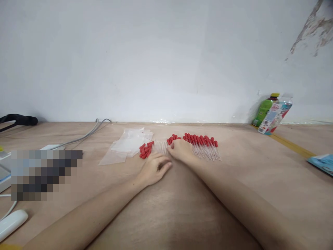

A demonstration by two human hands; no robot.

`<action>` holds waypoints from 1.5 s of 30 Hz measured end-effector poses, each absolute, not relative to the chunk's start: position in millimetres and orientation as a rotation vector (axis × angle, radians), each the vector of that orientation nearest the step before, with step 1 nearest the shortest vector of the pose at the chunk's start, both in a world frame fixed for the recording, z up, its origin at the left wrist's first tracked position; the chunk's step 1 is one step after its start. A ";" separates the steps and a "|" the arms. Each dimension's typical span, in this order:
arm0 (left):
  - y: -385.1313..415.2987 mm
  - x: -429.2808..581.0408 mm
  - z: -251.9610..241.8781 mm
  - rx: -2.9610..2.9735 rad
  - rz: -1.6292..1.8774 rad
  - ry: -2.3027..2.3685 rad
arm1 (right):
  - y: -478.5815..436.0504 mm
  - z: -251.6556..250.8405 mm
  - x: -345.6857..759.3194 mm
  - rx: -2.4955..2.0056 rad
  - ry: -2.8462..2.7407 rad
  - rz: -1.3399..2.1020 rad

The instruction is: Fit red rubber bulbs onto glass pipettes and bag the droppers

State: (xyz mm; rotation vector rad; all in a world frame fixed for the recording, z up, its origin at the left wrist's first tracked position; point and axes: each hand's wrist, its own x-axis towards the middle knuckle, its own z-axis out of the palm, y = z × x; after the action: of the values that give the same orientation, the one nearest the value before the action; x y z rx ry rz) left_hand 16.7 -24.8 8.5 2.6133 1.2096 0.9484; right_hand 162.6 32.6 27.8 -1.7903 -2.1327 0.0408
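Thin clear glass tubes lie side by side on the table in front of me. To their left is a small pile of red rubber bulbs. My left hand rests just below the tubes, fingers loosely curved and thumb apart, with nothing visible in it. My right hand is closed at the right end of the tubes; its fingertips hide whatever they pinch. Behind and beside it, more red bulbs show. A row of droppers, glass tubes capped with red bulbs, lies to its right.
Clear plastic bags overlap left of the bulbs. Two bottles, one green and one clear with a label, lean near the wall. Grey cables run along the left. A blue packet lies at the right edge.
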 end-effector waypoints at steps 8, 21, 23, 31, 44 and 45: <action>19.0 -23.3 19.7 2.332 1.140 2.233 | 38.3 28.9 139.7 -1.863 -2.128 0.101; 32.6 -17.1 22.2 2.193 1.037 2.328 | 47.5 28.1 123.8 -1.931 -2.124 0.266; 26.2 -14.7 22.7 2.224 1.151 2.294 | 44.9 31.1 127.0 -1.914 -2.121 0.272; -19.6 10.2 14.9 2.579 1.123 1.726 | 14.1 26.5 191.6 -1.675 -2.081 0.122; -32.1 29.4 8.1 2.773 0.806 1.307 | -18.2 -22.4 274.6 -0.989 -2.112 -0.214; -30.8 30.7 6.3 2.787 0.792 1.290 | -19.1 -20.8 272.5 -0.982 -2.129 -0.204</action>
State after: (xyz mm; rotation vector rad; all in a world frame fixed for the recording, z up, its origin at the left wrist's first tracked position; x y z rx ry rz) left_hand 30.7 -30.8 6.3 2.7869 1.2896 0.7918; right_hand 272.5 -19.1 -20.8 -0.9818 -2.1291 -0.2039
